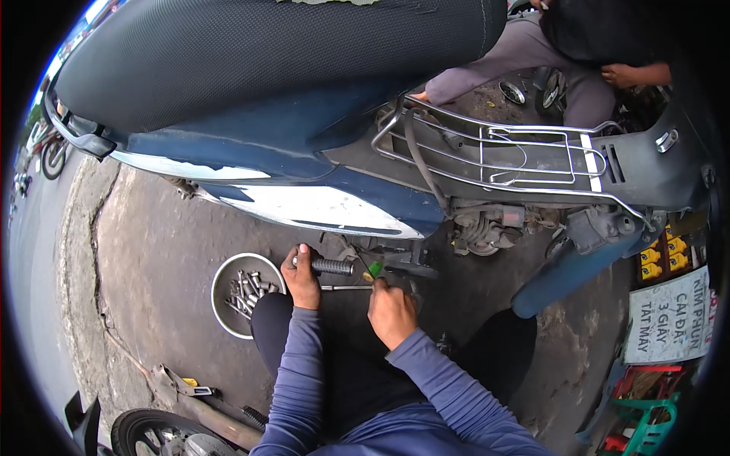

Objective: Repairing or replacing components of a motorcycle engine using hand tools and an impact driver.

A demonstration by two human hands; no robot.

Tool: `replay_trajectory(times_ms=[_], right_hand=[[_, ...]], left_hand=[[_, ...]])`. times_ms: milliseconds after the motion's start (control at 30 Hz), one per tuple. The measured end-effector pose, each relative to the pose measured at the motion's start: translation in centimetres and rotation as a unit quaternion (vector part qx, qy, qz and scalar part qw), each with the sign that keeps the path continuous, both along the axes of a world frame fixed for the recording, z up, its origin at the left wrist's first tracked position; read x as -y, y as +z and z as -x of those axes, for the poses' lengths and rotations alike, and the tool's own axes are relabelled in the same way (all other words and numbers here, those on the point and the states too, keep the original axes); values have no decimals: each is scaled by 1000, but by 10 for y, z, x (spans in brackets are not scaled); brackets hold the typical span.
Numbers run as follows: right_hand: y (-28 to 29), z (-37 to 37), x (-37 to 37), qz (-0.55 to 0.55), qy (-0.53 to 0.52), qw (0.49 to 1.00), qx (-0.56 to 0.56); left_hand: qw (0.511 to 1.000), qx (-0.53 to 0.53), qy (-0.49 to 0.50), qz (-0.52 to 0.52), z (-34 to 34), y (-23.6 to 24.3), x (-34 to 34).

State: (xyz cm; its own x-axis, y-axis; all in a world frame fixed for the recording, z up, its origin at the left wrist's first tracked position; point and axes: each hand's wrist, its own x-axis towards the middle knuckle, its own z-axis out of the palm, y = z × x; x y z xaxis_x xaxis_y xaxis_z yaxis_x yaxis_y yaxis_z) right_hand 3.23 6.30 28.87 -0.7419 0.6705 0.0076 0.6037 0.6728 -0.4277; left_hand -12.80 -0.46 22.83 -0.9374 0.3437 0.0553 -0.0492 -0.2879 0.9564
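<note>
My left hand grips a dark ridged cylindrical part under the scooter's blue and white side panel. My right hand, just right of it and lower, has its fingers closed round a thin dark object, too small to name. A small green item sits just above those fingers. A thin metal bar lies behind both hands, partly hidden. Left of my left hand, a round metal bowl holds several sockets and small metal tools beside my leg.
Above are the seat and chrome rack; a co-worker is beyond. An exhaust pipe and wheel lie lower left. At right are a hanging blue panel, a sign and green plastic chair. A road runs left.
</note>
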Motion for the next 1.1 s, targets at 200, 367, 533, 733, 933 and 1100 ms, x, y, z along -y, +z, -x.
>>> replay_trajectory(times_ms=[200, 367, 533, 733, 933, 1100], right_hand=[[-11, -8, -2, 36, -6, 999, 28], [-3, -5, -3, 91, -68, 992, -59], [-5, -10, -6, 90, -48, 995, -13], [-11, -13, -7, -6, 28, 999, 16], [-28, -30, -2, 8, 12, 1000, -14], [-41, -34, -6, -19, 5, 1000, -22]], left_hand=[[999, 22, -33, -29, 10, -9, 2], [999, -4, -52, -7, 12, -10, 6], [998, 10, -54, -21, 8, -9, 3], [996, 0, -74, -45, 14, -20, 2], [995, -17, -97, -36, 15, -28, 2], [993, -19, -102, -52, 13, -26, 1]])
